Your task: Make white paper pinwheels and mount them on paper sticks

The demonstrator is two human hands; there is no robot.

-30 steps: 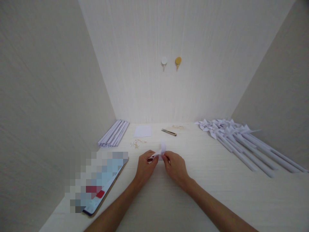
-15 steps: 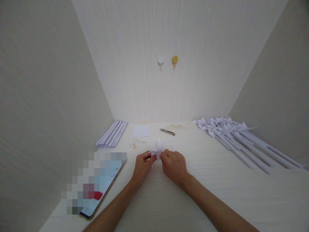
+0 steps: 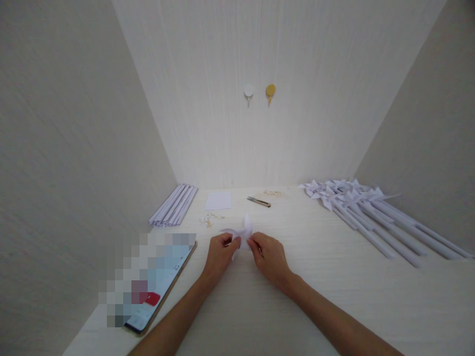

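Just above the pale table (image 3: 334, 296), a small white folded paper pinwheel head (image 3: 241, 232) sits pinched between both hands. The left hand (image 3: 219, 254) grips its left edge with thumb and fingertips, and the right hand (image 3: 269, 254) grips its right edge; its flaps rise above the fingers.

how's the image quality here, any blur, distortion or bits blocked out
Head view: soft, even light with only faint shadows under the left hand and right hand. The wide lens splays the side walls outward. The small folded paper piece pinched by both hands is slightly soft. A pixelated patch hides most of the tablet. No glare on the table.
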